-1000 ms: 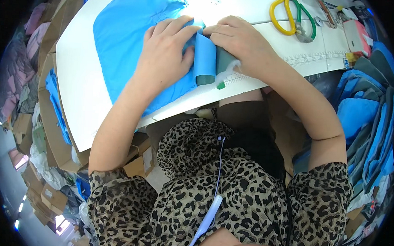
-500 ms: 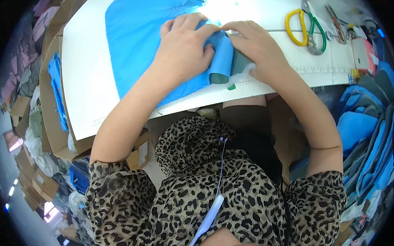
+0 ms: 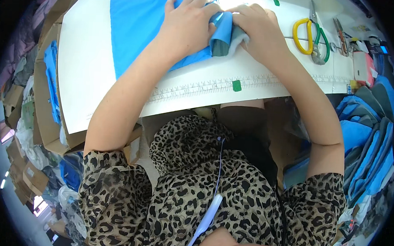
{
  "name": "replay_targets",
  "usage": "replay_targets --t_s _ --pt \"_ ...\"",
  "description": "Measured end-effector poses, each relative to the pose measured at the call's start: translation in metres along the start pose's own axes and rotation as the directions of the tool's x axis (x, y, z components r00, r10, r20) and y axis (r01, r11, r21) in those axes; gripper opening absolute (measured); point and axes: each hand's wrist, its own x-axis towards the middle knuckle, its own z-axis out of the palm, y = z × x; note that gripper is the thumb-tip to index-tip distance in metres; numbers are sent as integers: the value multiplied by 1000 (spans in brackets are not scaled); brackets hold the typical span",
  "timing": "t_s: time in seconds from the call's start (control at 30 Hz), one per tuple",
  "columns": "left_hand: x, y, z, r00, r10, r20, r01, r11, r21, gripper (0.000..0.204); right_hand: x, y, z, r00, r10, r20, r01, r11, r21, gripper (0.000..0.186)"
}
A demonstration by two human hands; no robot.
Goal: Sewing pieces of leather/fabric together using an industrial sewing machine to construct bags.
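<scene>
At the far left, a jumble of fabric and plastic bags [image 3: 37, 149] lay beyond an open cardboard box [image 3: 39, 89], and a strip of blue cloth [image 3: 52, 81] hung against the box's wall. Next came the white counter [image 3: 83, 69], with a sheet of blue fabric [image 3: 132, 36] spread flat over its left and middle part. The person's left hand [image 3: 187, 28] rested palm down on this fabric, fingers bent toward the far side and thumb beside a curled blue flap [image 3: 223, 34]; whether its grip was clamped could not be told. The flap, lined in grey-green, stood rolled up between the two hands, while glare washed out the area just past the fingertips. Nearer the front edge, a ruler scale [image 3: 194, 89] ran along the counter, with a green patch [image 3: 237, 85] on it. The right hand [image 3: 259, 33] touched the flap's right side, by a grey-green piece [image 3: 239, 33] with a pale, fluffy edge; its thumb was hidden, so its grip could not be judged either. Farther right lay scissors [image 3: 310, 35] with yellow and green handles, then slim tweezers [image 3: 341, 36] and a pink-and-white box [image 3: 362, 68]. Blue and grey-green pieces [image 3: 359, 139] were heaped below the counter's right end.
</scene>
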Motion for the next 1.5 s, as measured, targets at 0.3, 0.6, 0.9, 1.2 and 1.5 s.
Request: replay_targets --t_s 0.3,0.6,0.9,1.2,1.5 --pt "-19 23 4 994 -76 -81 41 928 -370 29 -17 10 -9 996 -88 35 80 980 180 32" --pt "-28 19 9 991 -88 -103 46 934 -354 34 -22 4 -13 990 -119 74 99 968 232 42" --pt "-26 23 2 991 -85 -104 44 938 -345 30 -21 14 -8 991 -133 -5 130 961 245 39" --pt "-26 21 3 997 -35 -76 17 972 -233 25 -20 16 -11 986 -158 47 142 960 242 41" --pt "-16 25 -9 1000 7 -4 -8 990 -143 29 -22 14 -10 992 -118 38 108 973 206 34"
